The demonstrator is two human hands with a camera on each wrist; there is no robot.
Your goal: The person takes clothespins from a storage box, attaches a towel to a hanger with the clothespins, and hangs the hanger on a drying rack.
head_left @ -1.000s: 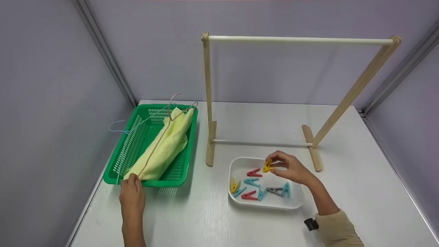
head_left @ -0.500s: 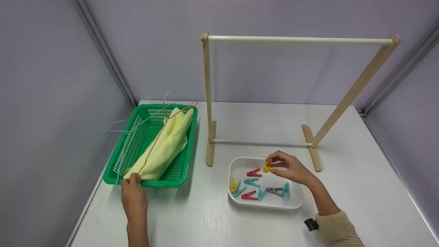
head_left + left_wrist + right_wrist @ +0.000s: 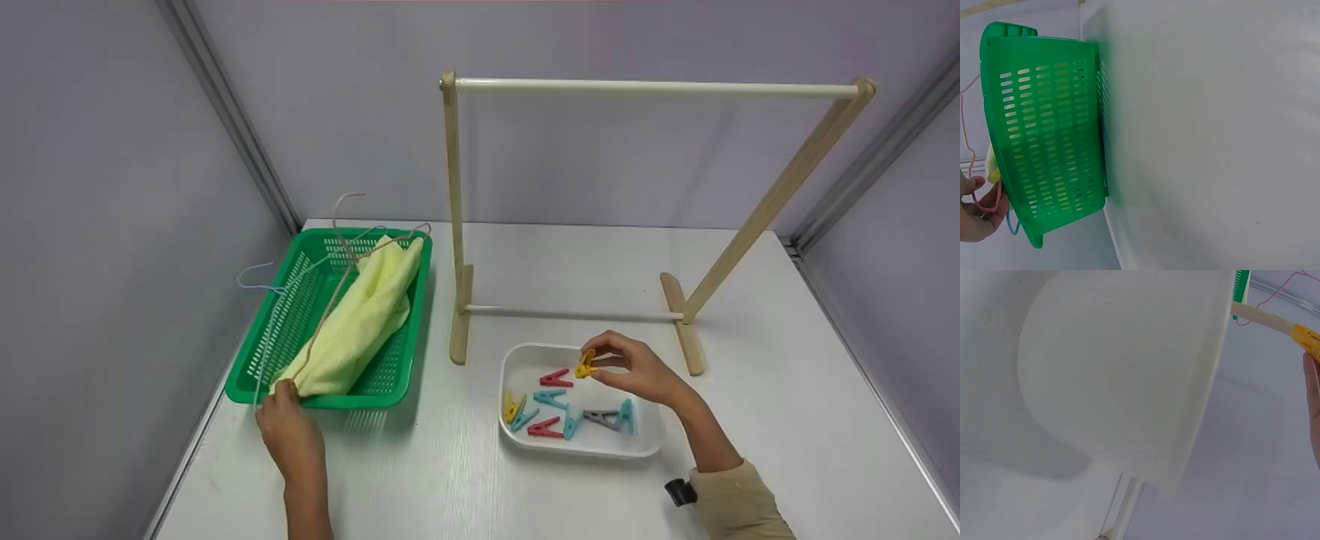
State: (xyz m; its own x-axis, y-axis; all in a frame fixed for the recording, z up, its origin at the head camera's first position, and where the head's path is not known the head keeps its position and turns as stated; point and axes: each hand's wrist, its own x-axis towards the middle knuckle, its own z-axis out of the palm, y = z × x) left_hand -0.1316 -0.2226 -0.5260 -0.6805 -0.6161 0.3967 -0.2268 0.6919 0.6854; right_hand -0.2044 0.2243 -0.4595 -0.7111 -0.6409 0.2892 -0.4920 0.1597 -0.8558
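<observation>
At the near rim of the green basket (image 3: pixel 367 400), my left hand (image 3: pixel 294 435) pinches the lower end of a pink hanger (image 3: pixel 328 309); the left wrist view shows thumb and fingers on the looped end of this hanger (image 3: pixel 971 147). The hanger's hook rises above the basket's far side. Beneath it, a yellow towel (image 3: pixel 360 322) lies bunched in the basket. Over the white tub (image 3: pixel 581 448), my right hand (image 3: pixel 634 367) holds a yellow clothespin (image 3: pixel 585 364) between thumb and fingers. Only part of that hand and the clothespin (image 3: pixel 1307 340) appear in the right wrist view.
A blue hanger (image 3: pixel 271 330) leans across the basket's left side, its hook sticking out. Several red, blue, grey and yellow clothespins (image 3: pixel 551 397) lie in the tub. Behind it stands a wooden rack with a white top bar (image 3: pixel 652 88). Walls enclose the table's back and sides.
The pink hanger's hook has swung left and slightly upward, and its frame has shifted left over the towel. My left wrist has turned, its forearm moving right. The right hand stays nearly still.
</observation>
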